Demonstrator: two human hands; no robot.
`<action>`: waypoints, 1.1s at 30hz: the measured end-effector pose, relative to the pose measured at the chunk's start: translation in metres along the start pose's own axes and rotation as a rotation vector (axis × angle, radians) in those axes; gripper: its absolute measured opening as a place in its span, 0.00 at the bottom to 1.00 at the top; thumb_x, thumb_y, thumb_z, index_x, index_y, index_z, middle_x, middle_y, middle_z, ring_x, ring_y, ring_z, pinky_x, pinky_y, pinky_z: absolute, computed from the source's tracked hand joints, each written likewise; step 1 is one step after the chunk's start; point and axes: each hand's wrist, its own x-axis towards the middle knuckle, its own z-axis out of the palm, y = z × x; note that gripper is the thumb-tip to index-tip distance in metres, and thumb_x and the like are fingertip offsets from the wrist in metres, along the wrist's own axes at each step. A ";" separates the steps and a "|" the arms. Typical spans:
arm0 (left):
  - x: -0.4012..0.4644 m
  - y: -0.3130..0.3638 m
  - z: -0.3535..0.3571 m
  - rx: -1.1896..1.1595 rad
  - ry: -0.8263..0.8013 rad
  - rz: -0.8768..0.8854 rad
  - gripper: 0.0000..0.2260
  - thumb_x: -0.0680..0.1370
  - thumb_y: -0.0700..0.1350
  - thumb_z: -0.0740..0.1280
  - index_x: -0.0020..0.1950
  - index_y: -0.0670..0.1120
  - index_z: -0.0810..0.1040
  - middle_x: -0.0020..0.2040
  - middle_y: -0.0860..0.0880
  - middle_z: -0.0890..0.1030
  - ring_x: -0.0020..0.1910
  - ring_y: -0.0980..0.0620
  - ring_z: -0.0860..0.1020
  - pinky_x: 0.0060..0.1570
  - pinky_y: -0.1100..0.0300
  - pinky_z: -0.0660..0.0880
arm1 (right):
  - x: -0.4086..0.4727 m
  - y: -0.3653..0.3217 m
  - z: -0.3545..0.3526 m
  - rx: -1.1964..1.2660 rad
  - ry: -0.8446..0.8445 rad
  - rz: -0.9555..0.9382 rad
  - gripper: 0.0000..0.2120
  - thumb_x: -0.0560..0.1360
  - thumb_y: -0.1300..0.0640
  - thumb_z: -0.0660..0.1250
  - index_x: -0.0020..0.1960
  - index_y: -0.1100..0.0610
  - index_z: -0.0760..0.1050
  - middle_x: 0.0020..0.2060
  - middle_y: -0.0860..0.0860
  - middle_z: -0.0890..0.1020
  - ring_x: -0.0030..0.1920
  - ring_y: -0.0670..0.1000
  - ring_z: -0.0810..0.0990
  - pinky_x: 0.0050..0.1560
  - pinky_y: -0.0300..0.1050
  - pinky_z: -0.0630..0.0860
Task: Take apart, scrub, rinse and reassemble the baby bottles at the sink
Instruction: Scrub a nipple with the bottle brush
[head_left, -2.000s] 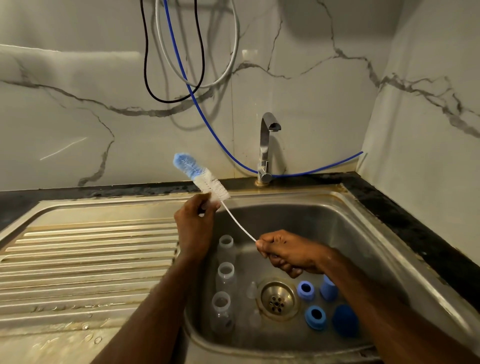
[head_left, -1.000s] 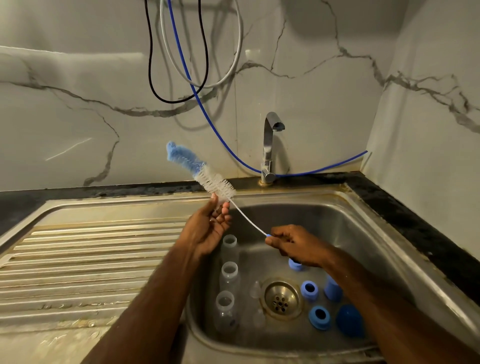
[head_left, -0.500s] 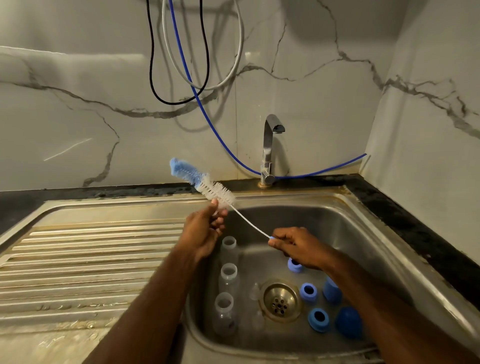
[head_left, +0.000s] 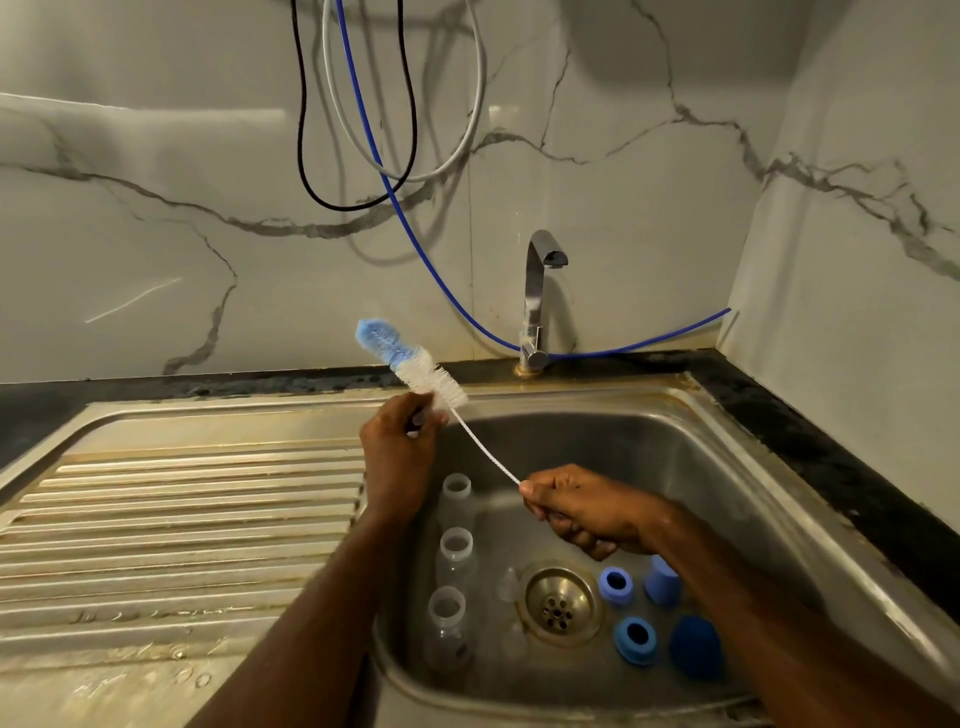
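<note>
A bottle brush (head_left: 410, 364) with a blue and white bristle head and a thin white wire stem slants above the sink (head_left: 727, 467). My right hand (head_left: 582, 512) grips the stem's lower end. My left hand (head_left: 397, 441) pinches the white bristles at the base of the head. Three clear bottle bodies (head_left: 457, 551) stand upright in a row along the basin's left wall. Clear teats (head_left: 508, 584) lie left of the drain (head_left: 558, 603). Blue collars (head_left: 615, 587) and blue caps (head_left: 693, 647) sit to its right.
A chrome tap (head_left: 537, 301) stands behind the basin, no water running. A ribbed steel draining board (head_left: 182, 519) lies to the left. Blue, black and white hoses (head_left: 389, 171) hang on the marble wall. A dark counter (head_left: 831, 467) borders the sink at right.
My left hand's open fingers have closed onto the bristles. My right hand has slid down the stem and now hides one blue collar. The brush head sits slightly lower and further right.
</note>
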 end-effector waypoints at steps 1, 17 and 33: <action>0.001 0.000 0.001 0.005 0.015 0.000 0.12 0.78 0.44 0.74 0.60 0.46 0.82 0.52 0.57 0.81 0.46 0.66 0.79 0.46 0.73 0.74 | 0.001 0.002 0.001 -0.042 0.040 -0.030 0.16 0.83 0.43 0.59 0.42 0.51 0.73 0.28 0.48 0.68 0.25 0.46 0.61 0.24 0.40 0.58; 0.002 0.008 -0.004 -0.545 -0.114 -0.324 0.07 0.79 0.41 0.70 0.56 0.42 0.82 0.46 0.50 0.85 0.45 0.54 0.84 0.47 0.61 0.82 | 0.000 -0.002 -0.005 -0.152 0.097 -0.084 0.18 0.83 0.42 0.59 0.40 0.51 0.72 0.26 0.47 0.67 0.24 0.47 0.62 0.25 0.41 0.60; 0.006 0.020 -0.011 -1.010 -0.427 -0.902 0.18 0.85 0.52 0.58 0.51 0.39 0.78 0.34 0.48 0.76 0.27 0.57 0.71 0.31 0.65 0.73 | 0.011 0.008 -0.008 -0.183 0.402 -0.266 0.17 0.83 0.49 0.61 0.42 0.60 0.71 0.27 0.46 0.68 0.29 0.44 0.65 0.30 0.38 0.65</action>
